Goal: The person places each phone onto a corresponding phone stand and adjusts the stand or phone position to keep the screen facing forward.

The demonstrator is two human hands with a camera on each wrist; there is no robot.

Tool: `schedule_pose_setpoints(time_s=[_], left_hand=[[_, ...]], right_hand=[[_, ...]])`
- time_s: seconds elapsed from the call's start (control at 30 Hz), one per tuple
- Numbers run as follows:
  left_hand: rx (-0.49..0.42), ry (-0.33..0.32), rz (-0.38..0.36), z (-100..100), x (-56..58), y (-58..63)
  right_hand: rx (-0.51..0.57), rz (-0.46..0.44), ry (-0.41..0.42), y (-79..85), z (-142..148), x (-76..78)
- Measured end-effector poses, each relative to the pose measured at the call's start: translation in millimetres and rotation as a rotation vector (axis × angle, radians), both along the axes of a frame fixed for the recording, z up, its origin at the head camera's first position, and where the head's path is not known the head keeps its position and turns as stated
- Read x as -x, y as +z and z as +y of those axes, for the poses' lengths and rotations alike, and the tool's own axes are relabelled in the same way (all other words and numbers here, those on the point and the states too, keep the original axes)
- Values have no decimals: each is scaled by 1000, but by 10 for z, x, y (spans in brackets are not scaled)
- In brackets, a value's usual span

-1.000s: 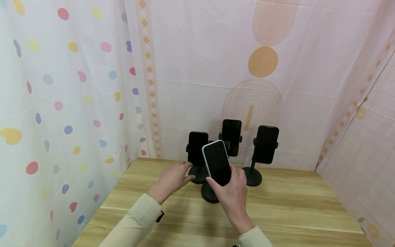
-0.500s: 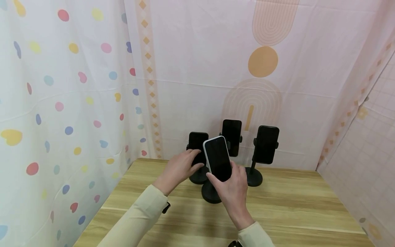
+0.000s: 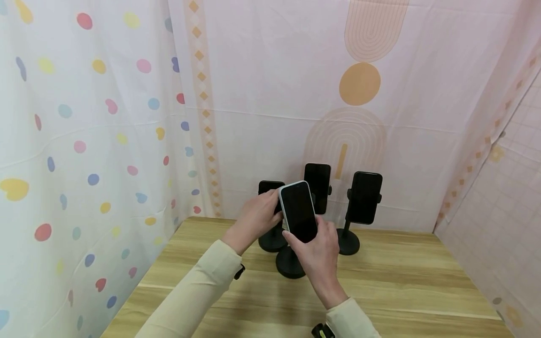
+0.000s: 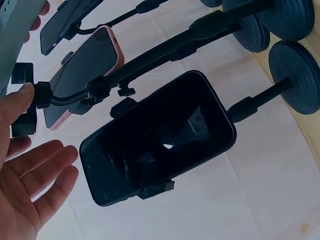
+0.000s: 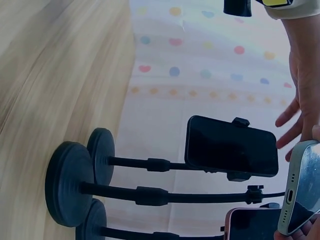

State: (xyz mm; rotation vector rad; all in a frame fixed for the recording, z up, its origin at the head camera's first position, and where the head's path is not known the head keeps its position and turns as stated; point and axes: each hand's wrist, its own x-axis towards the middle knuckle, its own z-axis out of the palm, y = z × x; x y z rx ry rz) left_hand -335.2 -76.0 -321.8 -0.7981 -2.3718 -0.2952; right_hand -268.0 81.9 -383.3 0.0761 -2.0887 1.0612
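Observation:
My right hand (image 3: pixel 319 256) holds a smartphone (image 3: pixel 300 211) with a pale frame, upright and slightly tilted, its dark screen towards me. Thumb and fingers grip its lower sides. Just behind it is a black phone stand, whose round base (image 3: pixel 290 264) sits at the front of the group. My left hand (image 3: pixel 255 220) has reached the phone's left edge in the head view. In the left wrist view its thumb and a finger pinch the stand's black clamp (image 4: pixel 24 122), right by the phone's back, while the other fingers stretch out. The phone hides most of this clamp from the head view.
Three more stands carry dark phones: a left phone (image 3: pixel 270 187) partly behind my left hand, a back phone (image 3: pixel 317 188) with a pink edge in the wrist views, and a right phone (image 3: pixel 366 197). All stand on a wooden table (image 3: pixel 389 281) before a patterned curtain (image 3: pixel 262 94).
My left hand has moved right and up, from beside the left stand to the held phone's edge. My right hand has raised the phone slightly.

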Motion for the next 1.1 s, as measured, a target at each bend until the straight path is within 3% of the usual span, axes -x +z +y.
schedule_pose_setpoints(time_s=[0.3,0.53,0.77,1.1], left_hand=[[-68,-81,98,46,26,3],[-160,-134,73,52,98,-36],[-189,-194,39,44,90,-10],[-190,-243,42,40,90,-1]], right_hand=[[68,-73,33,78,-32,-4],[136,-165,79,142,-46,4],[202,-249,88,213,-64,31],[227,-250,85,296,-45,61]])
